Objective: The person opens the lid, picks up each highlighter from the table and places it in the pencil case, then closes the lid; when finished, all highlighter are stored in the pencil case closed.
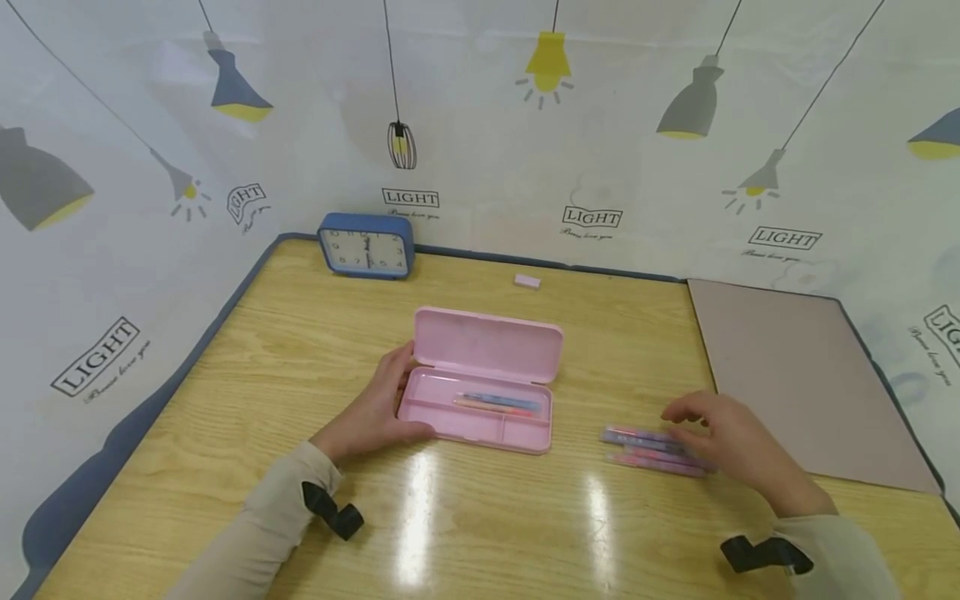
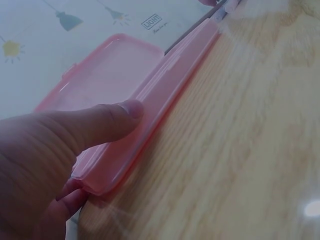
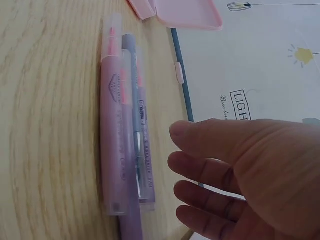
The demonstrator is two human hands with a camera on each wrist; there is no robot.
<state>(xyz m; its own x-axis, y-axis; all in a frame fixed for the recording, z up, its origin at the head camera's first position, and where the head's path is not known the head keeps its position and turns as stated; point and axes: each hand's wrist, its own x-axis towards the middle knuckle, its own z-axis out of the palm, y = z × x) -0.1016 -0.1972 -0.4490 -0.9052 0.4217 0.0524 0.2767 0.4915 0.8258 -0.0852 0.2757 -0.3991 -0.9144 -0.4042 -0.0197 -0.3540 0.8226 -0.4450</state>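
A pink pencil case (image 1: 476, 440) stands on the table with its lid (image 1: 487, 343) raised, two pens (image 1: 498, 404) lying in its long compartment. My left hand (image 1: 378, 408) holds the case by its left end; in the left wrist view the thumb (image 2: 112, 122) presses along the front wall, other fingers around the end. To the right of the case lies a small bunch of purple and pink highlighters (image 1: 648, 450) with a blue-grey pen (image 3: 131, 75) among them. Beside this bunch my right hand (image 1: 738, 442) hovers, fingers loosely bent and apart from the pens in the right wrist view.
A blue clock (image 1: 367, 250) stands at the back left of the wooden table (image 1: 300, 333). A small pink eraser (image 1: 527, 282) lies behind the case. At the right is a flat greyish-pink mat (image 1: 802, 375). A lamp-print cloth (image 1: 480, 83) walls the table's back and sides.
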